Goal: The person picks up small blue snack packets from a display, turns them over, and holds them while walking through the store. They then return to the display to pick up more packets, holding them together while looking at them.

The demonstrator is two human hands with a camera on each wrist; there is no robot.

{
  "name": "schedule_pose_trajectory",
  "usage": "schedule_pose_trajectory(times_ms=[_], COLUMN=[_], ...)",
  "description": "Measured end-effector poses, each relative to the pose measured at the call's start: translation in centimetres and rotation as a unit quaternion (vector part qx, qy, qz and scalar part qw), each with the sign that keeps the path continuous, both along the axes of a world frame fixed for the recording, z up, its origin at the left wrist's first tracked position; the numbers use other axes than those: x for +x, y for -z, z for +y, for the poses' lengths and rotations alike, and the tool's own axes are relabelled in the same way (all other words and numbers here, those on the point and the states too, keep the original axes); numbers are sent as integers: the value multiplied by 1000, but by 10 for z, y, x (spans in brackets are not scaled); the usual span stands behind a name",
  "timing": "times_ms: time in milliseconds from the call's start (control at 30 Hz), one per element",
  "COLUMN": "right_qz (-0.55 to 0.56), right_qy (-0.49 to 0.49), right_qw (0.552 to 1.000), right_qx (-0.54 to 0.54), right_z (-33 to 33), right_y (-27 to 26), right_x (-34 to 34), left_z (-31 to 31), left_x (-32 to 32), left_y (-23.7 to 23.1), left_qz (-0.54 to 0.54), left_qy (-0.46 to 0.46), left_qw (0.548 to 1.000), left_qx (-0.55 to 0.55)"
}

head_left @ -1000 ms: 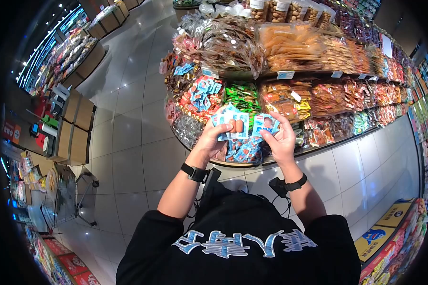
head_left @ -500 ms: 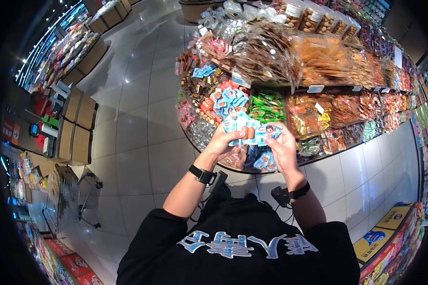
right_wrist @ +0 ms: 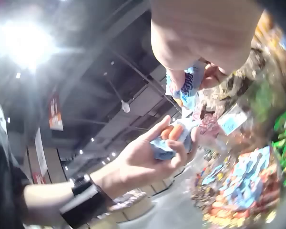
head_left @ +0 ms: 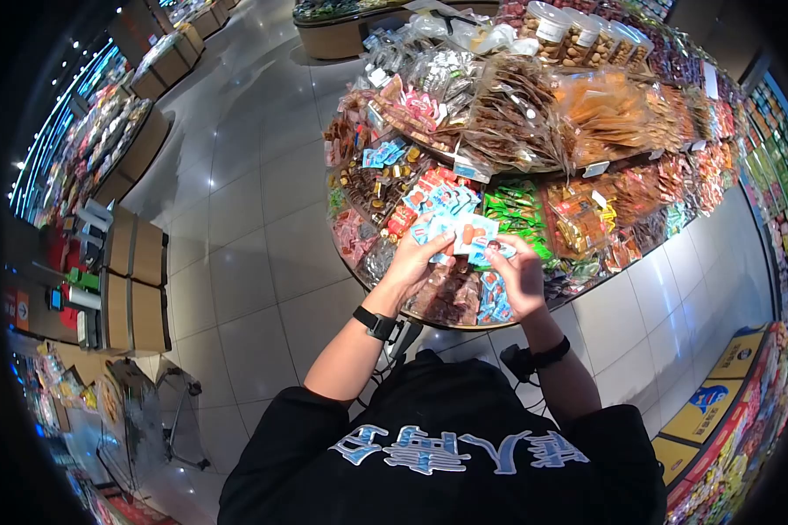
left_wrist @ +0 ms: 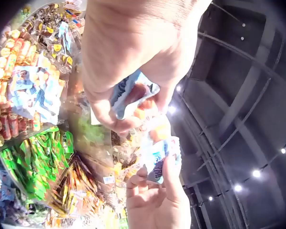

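Light-blue snack packets printed with small sausages are in both hands, held over the front of the display counter. In the head view my left hand (head_left: 414,265) pinches a packet (head_left: 435,229) with the thumb on its face. Fingers and thumb of my right hand (head_left: 522,278) grip another packet (head_left: 484,253), and the two overlap in front of me. The right wrist view shows the left-hand packet (right_wrist: 173,139) with its reddish-brown sausage picture facing up. Dark blue lettering marks the right-hand packet (right_wrist: 193,83).
Beneath the hands, compartments hold red-and-blue packets (head_left: 446,194), green packets (head_left: 514,213) and further blue packets (head_left: 494,302). Behind them rise bagged brown snacks (head_left: 512,114) and lidded nut jars (head_left: 545,31). A cart (head_left: 179,411) stands on the floor at left.
Both hands have shifted a little right in the head view and come closer together, still holding the packets. The counter has swung right and down in the picture, with the red-and-blue packets now behind the hands.
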State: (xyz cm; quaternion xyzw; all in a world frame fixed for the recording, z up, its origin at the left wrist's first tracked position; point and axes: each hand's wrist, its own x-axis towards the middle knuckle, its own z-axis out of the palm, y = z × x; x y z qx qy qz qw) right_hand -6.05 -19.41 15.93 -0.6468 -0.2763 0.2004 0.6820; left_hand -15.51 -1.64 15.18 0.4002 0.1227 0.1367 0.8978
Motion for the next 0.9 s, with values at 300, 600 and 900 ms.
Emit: schedule_pose_trajectory(times_ms=[300,600,900], right_qz=[-578,-531,-201], right_qy=[15,-4,93], right_qw=[813,845,975], right_qx=[-71,-65,24], right_z=[-15,-34,-55], right_y=[-16,-24,-8], right_x=[8,15,59], left_z=[-7,-10,-60], left_x=[21,45,90], left_y=[-5,3,1], left_qz=[5,-17,-34], left_qy=[21,50,38], left_qw=[998,997,998], left_qx=[-56,-56,-47])
